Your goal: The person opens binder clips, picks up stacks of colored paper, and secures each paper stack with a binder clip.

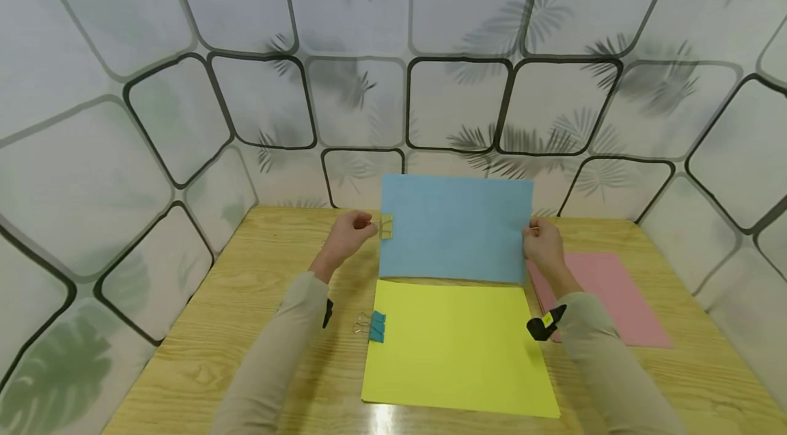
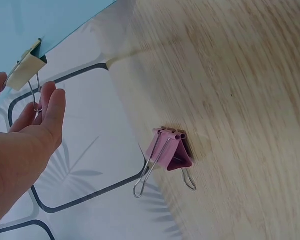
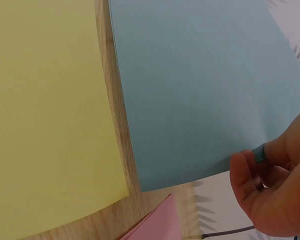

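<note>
Beige-sleeved, the left hand [image 1: 349, 235], left of the head frame's centre, pinches the yellow clip [image 1: 387, 226] by its handles; these point left, its mouth right onto the left edge of the blue sheets [image 1: 456, 229]. Those sit at centre, long axis running left to right. The right hand [image 1: 544, 244] pinches their right edge, near pink sheets [image 1: 605, 274] at lower right.

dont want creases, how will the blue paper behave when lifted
The blue paper is probably floppy: its edge bows beside the right hand. It looks thin, so likely light. Layers might fan at that end, since the yellow binder clip sits at the opposite edge.
</note>
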Available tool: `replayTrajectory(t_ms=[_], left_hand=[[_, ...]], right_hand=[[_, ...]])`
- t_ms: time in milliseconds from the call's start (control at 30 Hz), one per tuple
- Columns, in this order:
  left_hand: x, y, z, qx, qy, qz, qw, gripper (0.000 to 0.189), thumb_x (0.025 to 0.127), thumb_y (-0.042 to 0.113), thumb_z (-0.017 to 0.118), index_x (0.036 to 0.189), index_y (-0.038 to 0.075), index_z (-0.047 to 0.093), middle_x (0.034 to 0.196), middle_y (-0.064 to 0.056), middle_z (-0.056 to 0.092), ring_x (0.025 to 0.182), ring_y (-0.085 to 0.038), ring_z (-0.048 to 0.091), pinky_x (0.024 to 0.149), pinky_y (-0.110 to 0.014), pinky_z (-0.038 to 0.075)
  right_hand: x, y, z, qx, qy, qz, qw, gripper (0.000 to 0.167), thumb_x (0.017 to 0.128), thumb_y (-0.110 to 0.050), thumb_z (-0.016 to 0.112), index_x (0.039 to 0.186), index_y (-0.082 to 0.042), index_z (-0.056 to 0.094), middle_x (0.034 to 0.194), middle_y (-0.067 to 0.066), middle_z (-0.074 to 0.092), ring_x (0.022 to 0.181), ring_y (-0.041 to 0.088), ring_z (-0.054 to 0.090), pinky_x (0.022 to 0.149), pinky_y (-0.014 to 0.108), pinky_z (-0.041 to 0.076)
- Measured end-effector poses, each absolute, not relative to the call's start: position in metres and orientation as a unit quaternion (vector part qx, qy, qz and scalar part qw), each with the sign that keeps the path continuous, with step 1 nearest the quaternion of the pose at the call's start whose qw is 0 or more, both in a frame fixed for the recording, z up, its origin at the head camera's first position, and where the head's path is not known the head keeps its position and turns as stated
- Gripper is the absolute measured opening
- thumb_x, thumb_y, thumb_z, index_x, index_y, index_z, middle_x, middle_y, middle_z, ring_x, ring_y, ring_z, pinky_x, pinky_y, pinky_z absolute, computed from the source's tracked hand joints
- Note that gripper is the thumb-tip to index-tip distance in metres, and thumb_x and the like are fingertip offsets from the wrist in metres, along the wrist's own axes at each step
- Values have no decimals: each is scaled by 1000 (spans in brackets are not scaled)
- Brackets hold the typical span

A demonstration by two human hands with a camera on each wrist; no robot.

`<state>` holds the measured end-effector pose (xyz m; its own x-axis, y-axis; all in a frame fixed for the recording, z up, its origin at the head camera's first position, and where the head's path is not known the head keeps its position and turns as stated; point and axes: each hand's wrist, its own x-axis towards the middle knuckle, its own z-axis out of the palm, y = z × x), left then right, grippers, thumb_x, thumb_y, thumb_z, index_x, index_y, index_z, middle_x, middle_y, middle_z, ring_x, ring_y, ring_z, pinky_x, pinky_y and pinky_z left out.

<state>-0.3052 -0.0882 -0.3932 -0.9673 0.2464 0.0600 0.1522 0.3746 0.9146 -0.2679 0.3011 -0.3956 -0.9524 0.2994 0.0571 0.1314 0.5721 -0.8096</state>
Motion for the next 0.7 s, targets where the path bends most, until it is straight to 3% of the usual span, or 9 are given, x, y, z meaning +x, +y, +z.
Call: replayTrajectory(t_ms=[167,333,700], left_hand=[[-305,-91,-393,117,835,534,54,45,99,17,58,137,-6,50,135,-23,54,122,-36,53,100,-49,47],[-304,-92,-393,115,839,528,58,45,99,15,59,138,-5,50,133,-23,55,121,-36,53,101,-50,47],[-304,-89,-400,110,847,517,50,44,98,15,61,136,-5,50,132,-24,54,121,-36,53,101,-49,48]], right_hand=[[-266,296,-393,-116,-873,465,85,38,105,-10,37,135,14,43,118,31,55,80,24,58,60,24,51],[-265,293,-394,-108,-879,456,90,34,105,-9,38,129,14,46,110,30,57,70,19,59,59,25,52],[-262,293,-395,-106,-876,466,61,37,106,-8,36,134,15,43,117,31,53,82,25,61,72,34,58]])
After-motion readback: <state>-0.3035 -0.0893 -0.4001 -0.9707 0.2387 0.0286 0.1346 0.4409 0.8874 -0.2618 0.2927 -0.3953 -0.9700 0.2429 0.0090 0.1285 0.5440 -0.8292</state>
